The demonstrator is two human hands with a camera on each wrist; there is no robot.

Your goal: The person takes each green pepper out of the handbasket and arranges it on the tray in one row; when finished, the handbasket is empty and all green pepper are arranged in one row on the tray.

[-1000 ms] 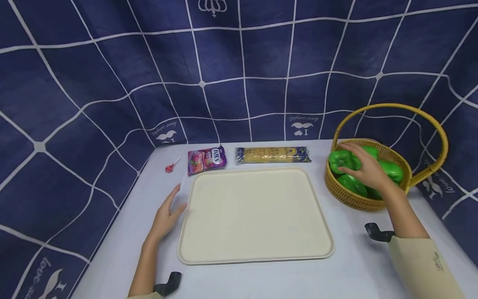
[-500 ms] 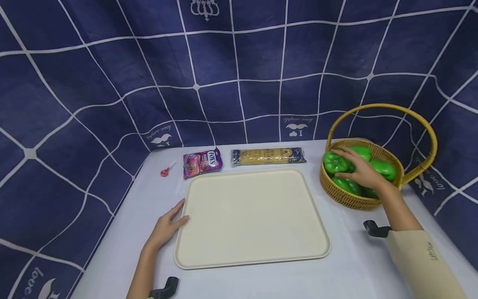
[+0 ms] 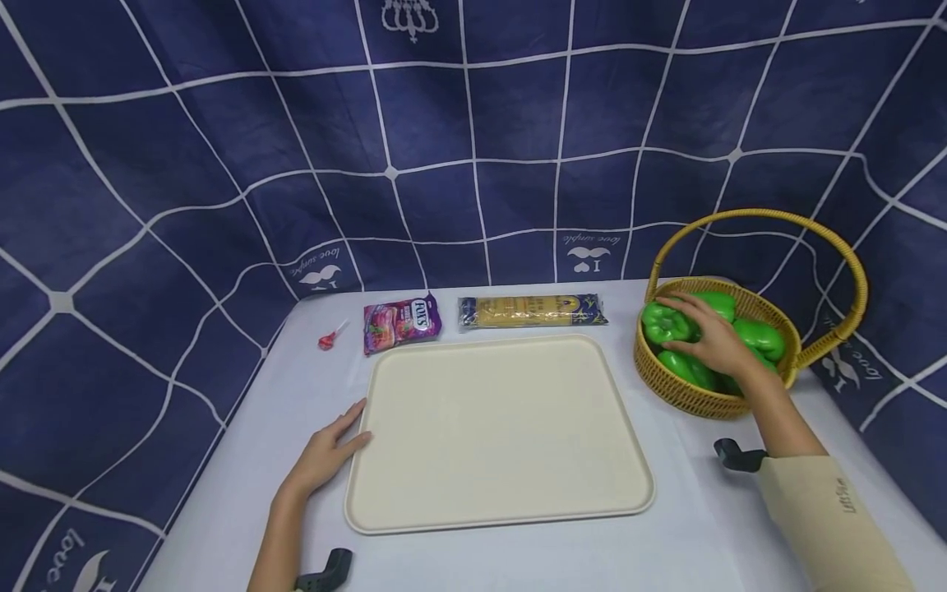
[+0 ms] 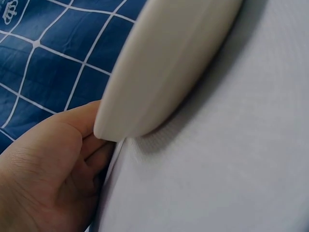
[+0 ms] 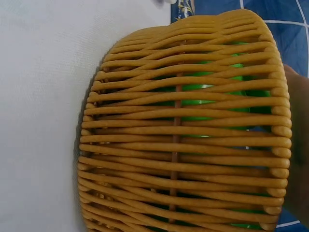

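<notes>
Holding a green pepper (image 3: 663, 323) between fingers and thumb, the right hand (image 3: 716, 339) I follow from here is at the left side of the wicker basket (image 3: 684, 400), with that pepper just inside the rim. I see other peppers (image 3: 759, 338) below and right of it. My right wrist view is mostly woven wall, hiding the grip. Across the scene, the left hand (image 3: 321, 458) touches the left edge of the cream tray (image 3: 496, 436), thumb and forefinger spread wide. Beyond the tray I have a sweets bag (image 3: 402, 324) and a pasta packet (image 3: 528, 311); a lollipop (image 3: 327, 340) lies left of the bag.
</notes>
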